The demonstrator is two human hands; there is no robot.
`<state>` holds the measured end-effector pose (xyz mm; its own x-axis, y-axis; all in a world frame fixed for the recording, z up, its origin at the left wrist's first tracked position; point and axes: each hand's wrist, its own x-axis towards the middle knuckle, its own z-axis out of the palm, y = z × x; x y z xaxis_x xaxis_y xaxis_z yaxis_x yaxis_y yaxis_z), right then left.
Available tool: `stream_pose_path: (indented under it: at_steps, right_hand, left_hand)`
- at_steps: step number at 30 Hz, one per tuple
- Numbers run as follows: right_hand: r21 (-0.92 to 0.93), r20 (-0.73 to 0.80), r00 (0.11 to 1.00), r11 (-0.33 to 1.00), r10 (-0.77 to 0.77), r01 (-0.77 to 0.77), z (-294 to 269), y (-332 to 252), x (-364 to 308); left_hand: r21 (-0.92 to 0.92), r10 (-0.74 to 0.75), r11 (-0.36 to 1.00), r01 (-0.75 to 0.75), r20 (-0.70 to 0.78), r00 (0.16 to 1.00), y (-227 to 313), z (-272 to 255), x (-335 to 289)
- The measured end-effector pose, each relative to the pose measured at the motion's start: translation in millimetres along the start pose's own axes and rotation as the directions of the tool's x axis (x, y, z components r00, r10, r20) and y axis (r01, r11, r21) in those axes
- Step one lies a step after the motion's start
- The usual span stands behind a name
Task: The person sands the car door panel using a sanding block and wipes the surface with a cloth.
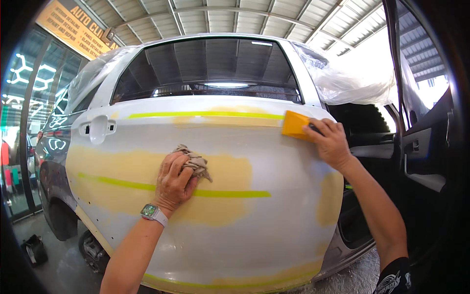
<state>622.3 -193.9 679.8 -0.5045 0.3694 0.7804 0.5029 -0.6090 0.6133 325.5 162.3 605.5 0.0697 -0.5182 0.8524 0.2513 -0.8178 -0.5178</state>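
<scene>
A pale grey car door [289,166] with cream filler patches stands upright before me. My left hand [174,179] presses a crumpled beige rag [196,165] against the large filler patch [230,169]. Just below that hand, a bright yellow-green tape strip [235,194] crosses the door. At the upper right, my right hand [330,142] grips a yellow sanding block [294,124] with a dark part under the fingers. The block lies against the door at the right end of the upper yellow-green tape strip [205,114]. Its face toward the panel is hidden.
A door handle [99,128] juts out at the left, under the dark window [205,71]. Clear plastic sheeting [347,81] drapes at the upper right. Further right hangs another open car door [426,142]. A black object [34,251] sits on the floor at the left.
</scene>
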Motion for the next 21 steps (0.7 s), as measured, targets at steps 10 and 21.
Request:
stream_pose_path:
  at_steps: [10,21]
  right_hand:
    - [0.352,-0.046,0.999,0.936,0.003,0.014,51,-244,229]
    - [0.07,0.013,1.0,0.997,0.012,-0.013,2,-21,16]
  left_hand:
    - [0.026,-0.026,0.999,0.026,-0.003,1.0,-10,4,-9]
    - [-0.033,-0.002,0.999,0.001,-0.039,0.999,0,-5,0]
